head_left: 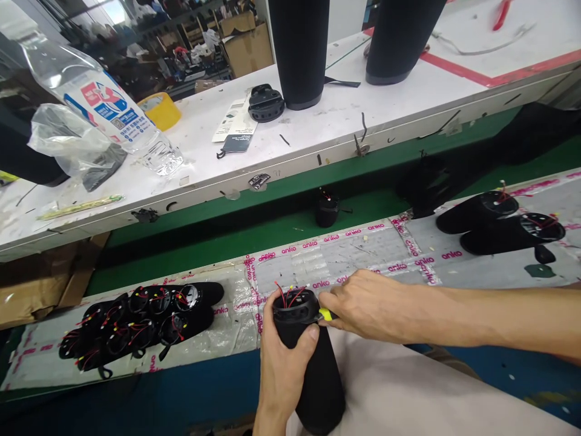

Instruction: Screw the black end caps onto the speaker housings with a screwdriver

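My left hand (284, 363) is wrapped round the upper end of a black fabric-covered speaker body (321, 378). The cylinder leans over my lap with its open end up, and thin red wires (290, 295) stick out of that end. My right hand (356, 306) is closed on a small tool with a yellow and black handle (325, 314). Its tip points at the right side of the rim, just above my left thumb; the tip is too small to make out clearly.
Several similar speaker bodies (149, 330) lie bunched at left on a taped board (313, 263); two more (494, 233) lie at right. A small black part (327, 209) rests on the green surface behind. The white shelf (195, 145) carries a bottle (104, 100), yellow tape (161, 111) and black cylinders (299, 54).
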### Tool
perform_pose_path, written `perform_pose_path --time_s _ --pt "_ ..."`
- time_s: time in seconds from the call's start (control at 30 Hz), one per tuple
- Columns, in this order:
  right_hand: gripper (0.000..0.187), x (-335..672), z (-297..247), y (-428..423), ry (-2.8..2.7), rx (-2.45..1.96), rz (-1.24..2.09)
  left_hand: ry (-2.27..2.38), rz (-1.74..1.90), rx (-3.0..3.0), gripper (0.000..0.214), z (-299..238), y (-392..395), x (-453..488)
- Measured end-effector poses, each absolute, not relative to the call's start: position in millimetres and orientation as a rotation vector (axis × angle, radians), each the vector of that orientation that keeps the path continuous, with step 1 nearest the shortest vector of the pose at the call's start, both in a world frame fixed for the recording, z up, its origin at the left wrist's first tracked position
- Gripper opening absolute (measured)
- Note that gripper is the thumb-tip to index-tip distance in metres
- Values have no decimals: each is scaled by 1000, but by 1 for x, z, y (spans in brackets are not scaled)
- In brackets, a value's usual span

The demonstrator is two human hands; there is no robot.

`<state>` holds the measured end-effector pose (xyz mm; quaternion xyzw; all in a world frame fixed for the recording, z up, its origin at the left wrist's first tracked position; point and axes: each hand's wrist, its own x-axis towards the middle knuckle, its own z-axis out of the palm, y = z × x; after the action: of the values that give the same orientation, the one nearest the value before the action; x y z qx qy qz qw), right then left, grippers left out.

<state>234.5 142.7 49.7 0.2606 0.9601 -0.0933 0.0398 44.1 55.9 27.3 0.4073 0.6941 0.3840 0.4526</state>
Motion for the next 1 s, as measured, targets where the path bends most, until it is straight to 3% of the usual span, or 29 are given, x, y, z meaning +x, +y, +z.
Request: perform_pose_path --time_s 0.27,0.67,0.83,1.0 --pt "30 233 48 143 2958 783 -329 1771 901 1012 65 26 55 46" --pt "19 226 51 149 2894 714 -388 1740 889 1018 67 15 56 41" --pt "32 225 43 155 2900 779 -594 1670 958 899 68 6 63 33" --pt "31 238 47 158 2922 1006 -776 1600 1047 701 73 -4 62 29"
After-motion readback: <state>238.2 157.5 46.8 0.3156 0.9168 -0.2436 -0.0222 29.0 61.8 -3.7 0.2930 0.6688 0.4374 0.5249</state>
